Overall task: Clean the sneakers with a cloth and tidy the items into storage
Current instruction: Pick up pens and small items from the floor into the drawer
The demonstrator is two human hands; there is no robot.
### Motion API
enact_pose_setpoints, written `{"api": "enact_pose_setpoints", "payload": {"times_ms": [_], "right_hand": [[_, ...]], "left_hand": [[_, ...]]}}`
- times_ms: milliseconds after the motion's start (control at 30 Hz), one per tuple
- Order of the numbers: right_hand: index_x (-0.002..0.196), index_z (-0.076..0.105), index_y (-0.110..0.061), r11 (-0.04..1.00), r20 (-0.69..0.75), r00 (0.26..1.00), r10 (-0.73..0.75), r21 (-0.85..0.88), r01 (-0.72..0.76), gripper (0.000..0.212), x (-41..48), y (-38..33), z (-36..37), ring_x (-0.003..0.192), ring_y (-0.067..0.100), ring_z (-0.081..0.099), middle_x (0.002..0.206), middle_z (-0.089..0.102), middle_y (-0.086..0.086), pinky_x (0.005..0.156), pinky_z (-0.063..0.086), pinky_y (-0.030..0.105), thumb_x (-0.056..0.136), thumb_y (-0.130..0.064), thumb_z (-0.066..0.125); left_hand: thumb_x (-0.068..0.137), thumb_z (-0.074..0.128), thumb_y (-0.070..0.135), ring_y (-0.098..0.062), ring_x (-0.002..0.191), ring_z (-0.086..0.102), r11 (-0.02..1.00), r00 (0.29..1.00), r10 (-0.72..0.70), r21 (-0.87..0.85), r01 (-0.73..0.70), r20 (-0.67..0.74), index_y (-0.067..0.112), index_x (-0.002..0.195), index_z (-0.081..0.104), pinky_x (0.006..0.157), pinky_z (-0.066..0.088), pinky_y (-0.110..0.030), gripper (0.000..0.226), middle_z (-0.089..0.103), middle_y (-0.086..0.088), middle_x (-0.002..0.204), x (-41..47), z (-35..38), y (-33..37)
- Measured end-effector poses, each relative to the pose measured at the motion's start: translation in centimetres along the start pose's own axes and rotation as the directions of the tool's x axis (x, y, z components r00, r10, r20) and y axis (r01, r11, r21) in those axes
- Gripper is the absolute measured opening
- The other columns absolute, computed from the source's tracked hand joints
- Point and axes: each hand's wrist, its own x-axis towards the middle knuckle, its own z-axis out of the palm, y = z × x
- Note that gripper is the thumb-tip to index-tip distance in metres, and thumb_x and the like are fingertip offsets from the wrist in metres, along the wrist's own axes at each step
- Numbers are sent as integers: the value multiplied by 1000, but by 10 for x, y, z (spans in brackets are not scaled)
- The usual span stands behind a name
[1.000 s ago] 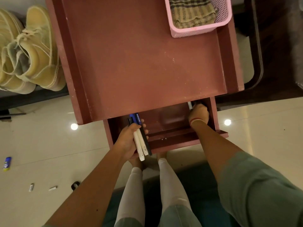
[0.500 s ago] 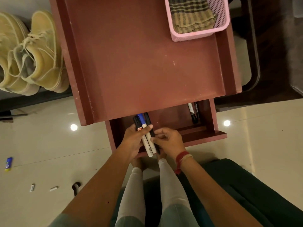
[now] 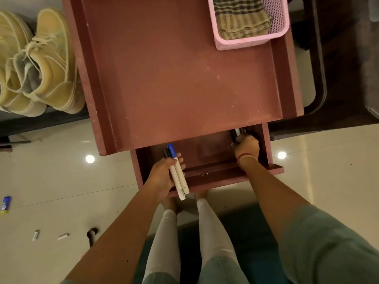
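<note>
A drawer [image 3: 217, 177] stands pulled out below a reddish-brown table [image 3: 180, 78]. Over its left part, my left hand [image 3: 162, 177] grips two white markers [image 3: 178, 175], one blue-capped, one black-capped. My right hand [image 3: 245, 145] is deep in the drawer's right back corner, fingers closed around a marker [image 3: 237, 132] beside others lying there. A pair of tan sneakers [image 3: 39, 64] sits on a dark shelf at the left. A striped cloth [image 3: 241, 16] lies folded in a pink basket [image 3: 246, 43] at the table's back right.
Pale tiled floor lies around the table, with a blue object [image 3: 5, 204] and small bits [image 3: 50, 235] at the lower left. A dark furniture piece [image 3: 338, 68] stands to the right. My legs and a teal seat [image 3: 242, 232] are below the drawer.
My right hand took a black marker from the bundle in my left hand and carried it to the drawer's right back corner. My left hand now holds two markers.
</note>
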Motion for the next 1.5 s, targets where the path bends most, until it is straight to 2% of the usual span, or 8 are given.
{"api": "enact_pose_setpoints", "payload": {"times_ms": [200,367,567,633,833,1033,1200,1500], "right_hand": [[106,63,-1,974,-11,999,34,-224,-35,31,22,4,9,99,37,63,105,67,19,80,51,41,85,-23,67],[94,66,-4,1000,-7,1000,-10,-9,10,20,-2,-11,-5,94,33,64,98,68,15,81,50,35,83,-21,69],[96,66,-17,922,496,835,-239,385,35,22,-122,-45,-9,88,11,64,91,67,-3,81,54,30,77,-22,75],[100,66,-16,902,534,803,-265,431,11,25,-149,-52,0,88,11,67,94,70,-1,80,57,32,76,-17,75],[93,68,-15,916,498,857,-135,393,-84,18,-140,-47,2,83,15,67,88,70,0,80,56,34,76,-12,75],[103,67,-5,942,92,990,105,310,-129,26,-67,-28,-26,85,18,60,97,67,6,77,45,24,79,-12,74],[100,68,-3,988,61,988,141,53,-145,29,-12,-11,4,94,32,66,100,69,15,75,50,31,75,-17,77],[104,65,-1,978,17,989,145,-155,-140,41,13,0,6,95,36,65,104,68,19,78,53,39,74,-25,79]], "left_hand": [[91,59,7,-19,97,65,996,998,53,71,-55,27,15,109,65,83,51,-35,21,69,-3,101,1,-7,5],[87,66,10,-17,94,64,992,997,74,101,-74,0,14,112,65,73,52,-29,25,67,-4,99,-6,-3,9],[82,70,10,-14,83,66,999,999,34,12,-34,6,13,102,67,69,54,-28,20,68,-2,87,-10,7,9],[82,71,10,-13,73,66,999,999,35,20,-36,38,12,98,67,63,54,-28,17,67,-2,81,-11,8,7],[87,66,11,-11,73,66,999,999,43,14,-43,2,14,102,67,67,52,-26,16,70,0,83,-7,8,6],[98,45,17,-9,56,39,997,995,-79,-28,77,-57,13,97,64,49,36,-21,19,51,1,72,-7,8,10],[98,34,19,-12,63,45,986,998,-10,-166,-1,-68,9,101,66,63,41,-27,33,54,-1,73,-2,5,7],[97,49,7,-19,98,65,980,998,-9,-201,-3,-59,10,106,59,78,53,-33,13,66,-7,101,5,-2,4]]}}
